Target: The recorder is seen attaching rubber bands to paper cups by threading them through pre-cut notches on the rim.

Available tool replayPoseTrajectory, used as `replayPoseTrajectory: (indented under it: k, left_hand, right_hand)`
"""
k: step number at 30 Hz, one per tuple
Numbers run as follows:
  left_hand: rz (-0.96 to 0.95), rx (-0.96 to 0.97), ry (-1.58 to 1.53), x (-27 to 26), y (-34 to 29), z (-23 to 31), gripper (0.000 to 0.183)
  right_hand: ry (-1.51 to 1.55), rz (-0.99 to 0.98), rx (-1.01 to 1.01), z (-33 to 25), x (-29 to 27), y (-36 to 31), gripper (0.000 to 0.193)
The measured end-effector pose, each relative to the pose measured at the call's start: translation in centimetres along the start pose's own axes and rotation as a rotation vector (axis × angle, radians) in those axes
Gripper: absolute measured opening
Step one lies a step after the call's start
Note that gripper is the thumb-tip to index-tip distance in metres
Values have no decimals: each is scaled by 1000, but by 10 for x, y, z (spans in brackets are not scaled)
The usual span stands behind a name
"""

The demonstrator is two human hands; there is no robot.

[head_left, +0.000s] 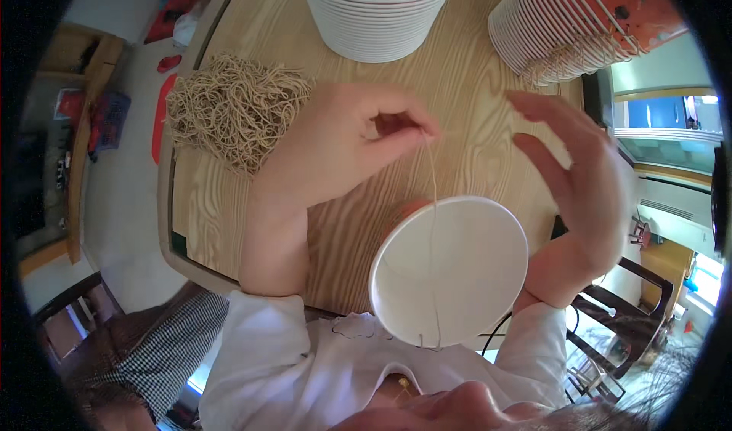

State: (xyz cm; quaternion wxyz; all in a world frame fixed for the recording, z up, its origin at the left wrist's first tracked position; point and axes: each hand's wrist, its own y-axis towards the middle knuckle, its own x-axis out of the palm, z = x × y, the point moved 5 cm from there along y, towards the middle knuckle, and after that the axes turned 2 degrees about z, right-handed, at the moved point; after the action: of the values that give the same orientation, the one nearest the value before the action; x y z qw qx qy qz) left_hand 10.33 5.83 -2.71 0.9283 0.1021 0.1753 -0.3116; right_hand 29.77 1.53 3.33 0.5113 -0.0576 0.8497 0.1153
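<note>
Over surface (480, 160), left hand (335, 141) pinched cord (434, 233) between fingers, seemingly to tension it across tilted bucket (396, 282); right hand (591, 179) had fingers spread, empty; tangled pile (229, 111) lay left.

The head view looks steeply down (fisheye, edges bowed) at close range; the table (343, 240) spans its middle.

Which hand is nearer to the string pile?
Left. The left hand is close by the string pile, on its right side; the right hand is much farther off to the right.
</note>
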Motion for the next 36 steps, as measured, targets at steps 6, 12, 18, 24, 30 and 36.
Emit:
replayPoseTrajectory:
  k: [6,12,18,24,30,36]
  left_hand:
    - [186,67,-144,0,5,20,17]
    - [209,152,-223,13,2,31,15]
    - [235,71,-277,13,-4,29,13]
    - [412,169,-38,21,3,28,38]
    - [85,-204,-345,43,9,31,36]
    - [276,-28,-142,39,4,39,13]
  right_hand:
    - [338,-59,-175,-1,23,17,41]
    - [478,44,-30,5,21,1,38]
    - [449,179,85,6,10,-11,11]
    - [326,195,135,1,20,-10,11]
    - [247,278,96,-6,15,-11,12]
    - [207,281,40,-5,9,-17,14]
